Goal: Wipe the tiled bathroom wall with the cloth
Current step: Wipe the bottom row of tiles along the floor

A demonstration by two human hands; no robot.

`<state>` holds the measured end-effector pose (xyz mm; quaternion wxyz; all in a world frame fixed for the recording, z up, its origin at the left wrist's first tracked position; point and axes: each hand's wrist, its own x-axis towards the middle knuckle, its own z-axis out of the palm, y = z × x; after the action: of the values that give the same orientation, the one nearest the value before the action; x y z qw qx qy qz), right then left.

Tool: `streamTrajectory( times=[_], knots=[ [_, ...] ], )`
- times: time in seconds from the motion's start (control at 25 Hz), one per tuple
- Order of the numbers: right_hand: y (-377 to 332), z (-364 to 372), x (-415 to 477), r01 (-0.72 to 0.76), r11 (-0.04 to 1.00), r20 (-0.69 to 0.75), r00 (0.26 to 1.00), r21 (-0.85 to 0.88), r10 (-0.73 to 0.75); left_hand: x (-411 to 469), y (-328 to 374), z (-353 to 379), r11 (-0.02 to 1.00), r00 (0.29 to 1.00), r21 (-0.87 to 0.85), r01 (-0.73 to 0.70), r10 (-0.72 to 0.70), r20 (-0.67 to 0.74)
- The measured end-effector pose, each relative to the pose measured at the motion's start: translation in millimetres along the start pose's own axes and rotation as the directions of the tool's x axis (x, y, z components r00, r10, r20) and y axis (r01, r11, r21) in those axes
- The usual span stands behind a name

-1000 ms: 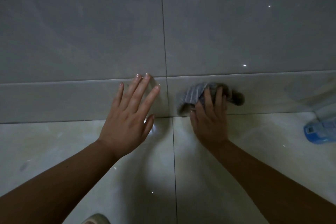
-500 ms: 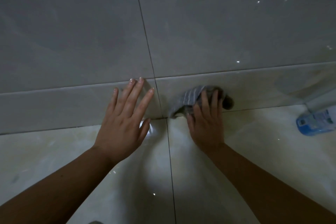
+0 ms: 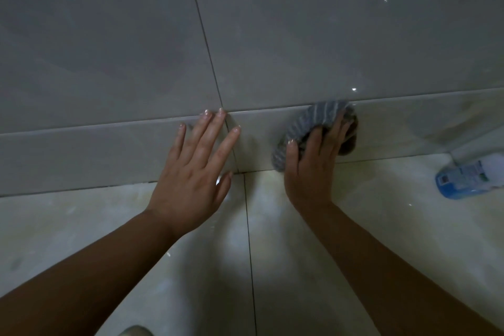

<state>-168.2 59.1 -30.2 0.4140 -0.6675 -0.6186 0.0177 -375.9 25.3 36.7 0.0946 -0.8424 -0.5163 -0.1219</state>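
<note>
Head view; downward, near wall

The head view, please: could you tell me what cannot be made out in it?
All in the head view:
The cloth: its middle is hidden under the right hand.
The blue-and-white bottle: cut off by the right edge; label print too small.
The pale object: cut off by the bottom edge, unidentifiable.
</note>
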Motion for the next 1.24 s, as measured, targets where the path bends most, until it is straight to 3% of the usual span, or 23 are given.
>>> streamTrajectory(
  times=[0.32, 0.44, 0.56, 0.76, 0.88, 0.96, 1.12, 1.24],
  knots=[
    [37, -13, -3, -0.051, 0.997, 0.036, 0.998, 0.062, 0.049, 18, 24, 4, 0.998, 0.998, -0.028, -0.055, 0.055, -0.016],
    [29, -29, 18, -0.069, 0.986, -0.063, 0.995, 0.149, 0.079, 28, 33, 7, 0.996, 0.997, -0.027, -0.081, 0.08, -0.023],
    [45, -37, 37, -0.067, 0.991, -0.121, 0.989, 0.112, 0.081, 36, 42, 10, 0.993, 0.994, -0.033, -0.111, 0.11, -0.022],
    [66, -43, 25, -0.335, 0.907, 0.039, 0.941, 0.255, 0.336, 44, 53, 14, 0.989, 0.989, -0.024, -0.146, 0.146, -0.031],
    [59, -61, 54, -0.262, 0.923, -0.117, 0.945, 0.281, 0.304, 51, 57, 13, 0.988, 0.987, -0.025, -0.155, 0.154, -0.052],
    [64, -67, 73, -0.299, 0.92, -0.192, 0.916, 0.255, 0.351, 54, 62, 13, 0.986, 0.985, -0.026, -0.163, 0.161, -0.058],
    [80, -60, 57, -0.484, 0.807, -0.038, 0.85, 0.338, 0.526, 60, 71, 10, 0.982, 0.982, -0.029, -0.185, 0.184, -0.046],
    [70, -71, 55, -0.415, 0.814, -0.048, 0.88, 0.406, 0.472, 68, 81, 6, 0.979, 0.979, -0.04, -0.199, 0.197, -0.047]
  ],
)
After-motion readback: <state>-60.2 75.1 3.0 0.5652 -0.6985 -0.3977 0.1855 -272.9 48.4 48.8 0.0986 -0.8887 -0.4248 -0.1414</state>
